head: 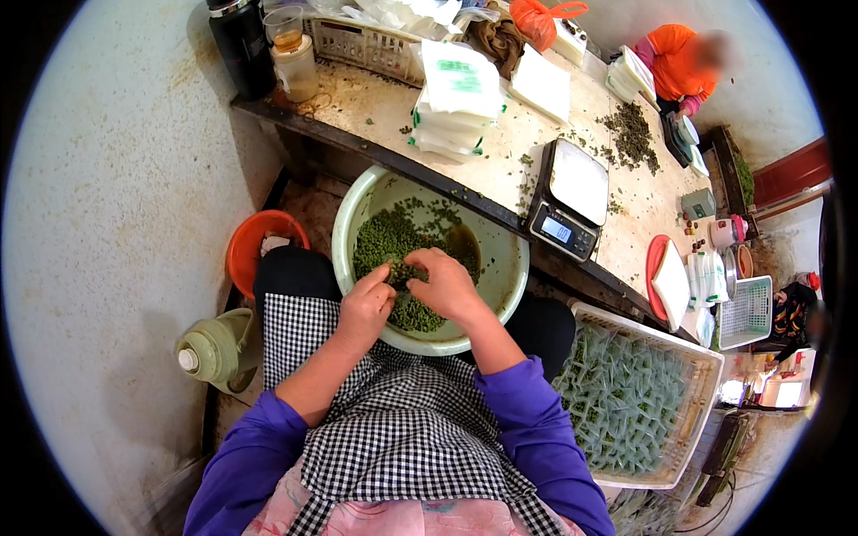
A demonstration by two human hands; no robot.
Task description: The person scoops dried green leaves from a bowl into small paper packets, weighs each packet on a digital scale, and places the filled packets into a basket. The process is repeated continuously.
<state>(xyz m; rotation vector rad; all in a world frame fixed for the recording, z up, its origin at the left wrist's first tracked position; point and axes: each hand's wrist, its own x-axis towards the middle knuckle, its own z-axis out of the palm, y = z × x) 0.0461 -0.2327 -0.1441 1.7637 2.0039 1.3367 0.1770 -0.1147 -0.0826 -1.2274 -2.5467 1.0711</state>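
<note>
A pale green plastic basin sits between my knees, part-filled with small green berries that look like green peppercorns. Murky brown liquid pools on its right side. Over the heap, my left hand pinches a small clump of the berries between thumb and fingers. My right hand meets it from the other side, its bent fingertips on the same clump. Finer detail of the clump is hidden by the fingers.
A table edge overhangs the basin, bearing a digital scale and stacked plastic bags. A crate of filled bags stands right; an orange bucket and green thermos stand left. Another person sits across the table.
</note>
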